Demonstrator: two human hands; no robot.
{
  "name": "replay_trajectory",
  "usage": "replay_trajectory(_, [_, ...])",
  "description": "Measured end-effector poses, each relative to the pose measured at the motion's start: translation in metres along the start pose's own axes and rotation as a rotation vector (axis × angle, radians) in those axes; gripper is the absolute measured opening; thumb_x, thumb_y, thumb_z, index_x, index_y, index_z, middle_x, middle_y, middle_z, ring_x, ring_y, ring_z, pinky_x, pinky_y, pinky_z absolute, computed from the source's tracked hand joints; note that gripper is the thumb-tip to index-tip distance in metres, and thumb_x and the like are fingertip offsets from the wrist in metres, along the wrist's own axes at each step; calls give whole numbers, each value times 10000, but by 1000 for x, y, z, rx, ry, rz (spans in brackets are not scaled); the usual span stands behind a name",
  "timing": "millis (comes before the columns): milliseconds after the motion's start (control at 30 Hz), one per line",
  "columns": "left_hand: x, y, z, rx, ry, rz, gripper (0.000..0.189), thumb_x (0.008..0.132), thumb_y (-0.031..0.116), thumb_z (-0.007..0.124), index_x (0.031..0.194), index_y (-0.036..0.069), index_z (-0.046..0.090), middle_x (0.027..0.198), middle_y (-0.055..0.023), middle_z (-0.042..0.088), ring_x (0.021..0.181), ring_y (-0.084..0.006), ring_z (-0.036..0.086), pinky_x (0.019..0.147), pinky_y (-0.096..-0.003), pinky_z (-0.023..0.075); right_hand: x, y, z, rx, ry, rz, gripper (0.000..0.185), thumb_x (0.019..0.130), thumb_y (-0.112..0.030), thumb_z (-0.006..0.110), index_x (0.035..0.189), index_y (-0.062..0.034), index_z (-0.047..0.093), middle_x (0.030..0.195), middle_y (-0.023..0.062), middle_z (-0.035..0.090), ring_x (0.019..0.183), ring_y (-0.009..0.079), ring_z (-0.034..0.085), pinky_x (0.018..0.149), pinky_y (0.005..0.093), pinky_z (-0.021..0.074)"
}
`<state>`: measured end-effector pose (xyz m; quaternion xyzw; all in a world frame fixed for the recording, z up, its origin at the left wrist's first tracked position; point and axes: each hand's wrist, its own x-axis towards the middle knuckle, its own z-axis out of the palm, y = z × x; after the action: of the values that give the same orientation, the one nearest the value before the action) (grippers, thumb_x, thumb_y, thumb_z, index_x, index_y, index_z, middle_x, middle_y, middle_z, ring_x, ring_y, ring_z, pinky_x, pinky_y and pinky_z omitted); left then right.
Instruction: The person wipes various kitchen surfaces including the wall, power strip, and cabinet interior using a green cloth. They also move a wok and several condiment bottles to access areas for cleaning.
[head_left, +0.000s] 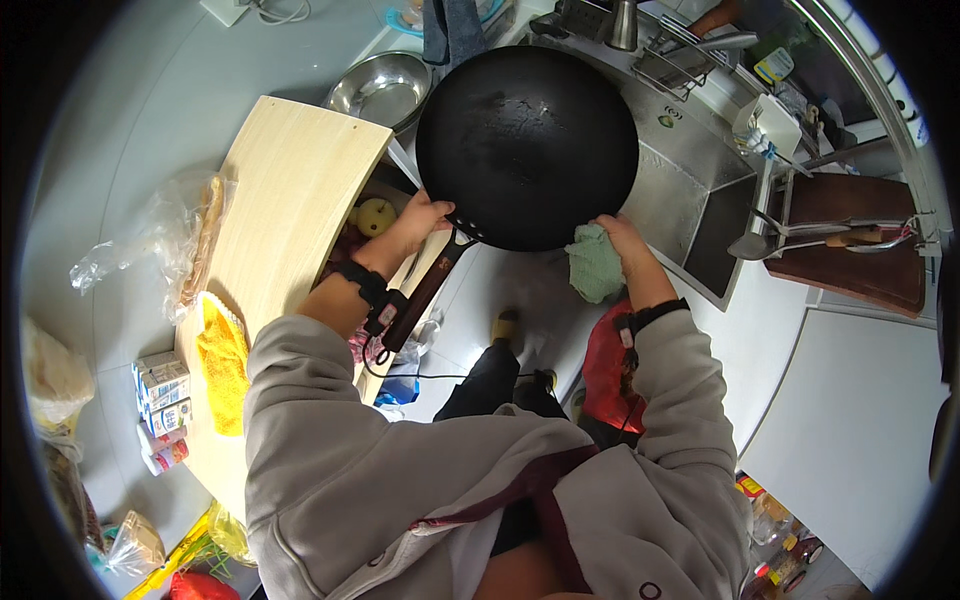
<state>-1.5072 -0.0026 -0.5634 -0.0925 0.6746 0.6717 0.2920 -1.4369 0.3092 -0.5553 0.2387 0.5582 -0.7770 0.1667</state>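
Note:
A large black wok (526, 150) is held up in front of me, between a wooden shelf top and the sink. Damp-looking streaks shine on the face turned towards me. My left hand (427, 217) grips its rim right beside the rivets of the dark wooden handle (424, 300), which points down towards my body. At the lower right of the rim is my right hand (619, 232), pinching a pale green cloth (595, 264) against or close to the wok's edge. The cloth hangs down from the fingers; the fingertips are partly hidden.
To the right lies a steel sink (667, 172) with a knife rack (675, 67) behind it. A brown cutting board (847, 247) and hanging ladles stand further right. On the left are the wooden shelf top (277, 187), a steel basin (382, 90) and a yellow towel (223, 367). A red bag (607, 367) hangs below.

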Motion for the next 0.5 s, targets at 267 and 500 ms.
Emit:
replay_trajectory(267, [8,1,14,-163,120,187,395,765,51,514,1140,95,400,955,-8,550,791,-111,538,616,-232,459,57,-34,-9,-209,11,46,278,742,-139,523,965,24,490,846,119,562,722,226,573,639,340,477])
replay_trajectory(500, [15,10,12,-138,203,166,419,764,78,523,1159,102,384,1005,-10,528,864,-122,513,652,-253,452,87,-53,-5,-210,-74,48,258,721,-142,530,927,13,509,810,122,569,708,223,571,633,331,467])
